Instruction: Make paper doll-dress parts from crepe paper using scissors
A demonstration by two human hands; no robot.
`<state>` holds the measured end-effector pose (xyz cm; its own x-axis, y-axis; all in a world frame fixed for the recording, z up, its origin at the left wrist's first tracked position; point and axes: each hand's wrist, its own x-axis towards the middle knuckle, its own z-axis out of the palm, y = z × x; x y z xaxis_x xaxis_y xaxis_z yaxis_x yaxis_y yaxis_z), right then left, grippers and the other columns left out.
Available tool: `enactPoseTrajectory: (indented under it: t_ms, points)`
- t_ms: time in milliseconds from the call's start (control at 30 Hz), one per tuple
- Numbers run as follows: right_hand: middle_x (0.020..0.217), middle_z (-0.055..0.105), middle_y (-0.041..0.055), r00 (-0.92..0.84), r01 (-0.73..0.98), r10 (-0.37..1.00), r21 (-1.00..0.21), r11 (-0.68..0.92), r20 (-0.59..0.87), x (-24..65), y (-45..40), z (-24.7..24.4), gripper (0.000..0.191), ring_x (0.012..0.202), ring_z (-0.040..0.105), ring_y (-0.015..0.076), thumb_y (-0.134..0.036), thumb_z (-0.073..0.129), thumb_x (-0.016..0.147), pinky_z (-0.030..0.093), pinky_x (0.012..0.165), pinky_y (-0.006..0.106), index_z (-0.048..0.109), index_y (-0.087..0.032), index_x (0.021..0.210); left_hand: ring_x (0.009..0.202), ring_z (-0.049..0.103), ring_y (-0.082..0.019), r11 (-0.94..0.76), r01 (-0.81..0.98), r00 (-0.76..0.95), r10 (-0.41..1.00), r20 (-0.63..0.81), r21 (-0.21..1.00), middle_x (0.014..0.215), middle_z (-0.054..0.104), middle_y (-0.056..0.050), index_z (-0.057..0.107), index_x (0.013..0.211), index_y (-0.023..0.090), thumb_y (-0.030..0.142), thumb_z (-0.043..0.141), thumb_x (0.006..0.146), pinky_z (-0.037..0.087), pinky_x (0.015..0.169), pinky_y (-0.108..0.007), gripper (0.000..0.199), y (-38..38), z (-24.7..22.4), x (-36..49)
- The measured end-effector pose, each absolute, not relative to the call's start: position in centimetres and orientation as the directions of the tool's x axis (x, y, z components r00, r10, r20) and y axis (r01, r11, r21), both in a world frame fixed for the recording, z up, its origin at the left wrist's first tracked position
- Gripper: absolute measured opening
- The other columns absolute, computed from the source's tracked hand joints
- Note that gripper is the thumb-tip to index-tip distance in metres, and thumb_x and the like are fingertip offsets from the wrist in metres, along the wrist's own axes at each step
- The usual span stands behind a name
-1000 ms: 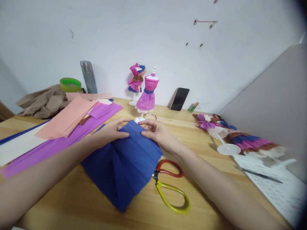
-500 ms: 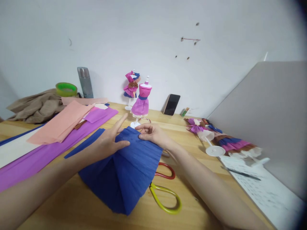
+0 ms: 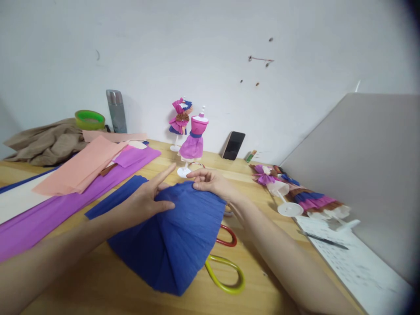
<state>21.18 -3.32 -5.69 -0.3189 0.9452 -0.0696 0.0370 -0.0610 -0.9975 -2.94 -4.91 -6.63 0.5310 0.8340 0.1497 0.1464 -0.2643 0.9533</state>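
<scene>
A sheet of blue crepe paper [image 3: 179, 245], gathered into fan-like folds along its top edge, hangs over the table in front of me. My right hand [image 3: 211, 181] pinches that top edge between thumb and fingers. On the left side, my left hand [image 3: 152, 194] has its thumb over the front of the paper, with the index finger stretched out and the other fingers partly hidden behind. Just beyond my hands stands a small dress form [image 3: 194, 135] in a pink and purple dress with a blue waistband. Scissors [image 3: 241, 280] with red and yellow handles lie partly under the blue paper.
Coloured paper sheets [image 3: 78, 170] and a brown cloth [image 3: 46, 142] lie left, with a green tape roll [image 3: 90, 120] and flask [image 3: 116, 111]. A second dress form [image 3: 180, 116] and a phone [image 3: 234, 145] are at the wall; paper dresses [image 3: 315, 199] and a pen [image 3: 324, 239] lie right.
The top edge of the blue paper has shifted and now curves more smoothly between my hands. My right hand moved slightly right; both hands keep hold of the paper.
</scene>
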Motion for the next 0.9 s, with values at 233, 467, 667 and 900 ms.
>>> enactPoseTrajectory:
  t_ms: [233,467,667,900]
  points:
    - [0.062,0.066,-0.0033,-0.322,-0.036,0.937,-0.987,-0.154,-0.135,21.4,-2.7,-6.8,0.043,0.052,0.058,0.0088,-0.027,0.087,0.053,0.043,0.052,0.02,0.071,-0.016,0.091,0.097,0.063,-0.022,-0.356,0.159,0.528,0.819,0.225,0.921,0.106,0.068,-0.006,0.048,0.13,0.023,0.031,0.063,0.081,0.049,0.084,-0.035,0.052,-6.0,-6.9,-3.8]
    - [0.069,0.071,-0.0012,-0.326,-0.096,0.927,-0.968,-0.231,-0.189,21.0,-3.1,-7.2,0.037,0.059,0.063,0.0105,-0.025,0.086,0.055,0.047,0.06,0.022,0.073,-0.015,0.088,0.101,0.062,-0.025,-0.472,0.329,0.585,0.782,0.216,0.818,0.092,0.071,-0.005,0.068,0.077,0.02,0.03,0.062,0.078,0.045,0.096,-0.039,0.012,-5.8,-6.1,-4.0]
    - [0.07,0.071,-0.0021,-0.449,-0.003,0.869,-0.972,-0.236,-0.209,20.0,-3.8,-7.6,0.04,0.059,0.062,0.0089,-0.03,0.086,0.055,0.047,0.061,0.021,0.072,-0.016,0.09,0.115,0.061,-0.029,-0.361,0.266,0.576,0.803,0.153,0.894,0.117,0.071,-0.006,0.073,0.11,0.024,0.034,0.068,0.075,0.044,0.103,-0.044,0.037,-5.0,-7.0,-3.8]
    - [0.073,0.064,-0.0013,-0.294,0.276,0.956,-0.959,0.072,-0.013,21.0,-4.4,-4.5,0.027,0.057,0.054,0.0072,-0.03,0.077,0.068,0.041,0.055,0.021,0.066,-0.015,0.088,0.117,0.06,-0.029,-0.257,0.221,0.57,0.817,0.089,0.941,0.126,0.066,-0.005,0.064,0.125,0.021,0.029,0.074,0.069,0.045,0.103,-0.044,0.058,-4.4,-7.0,-3.9]
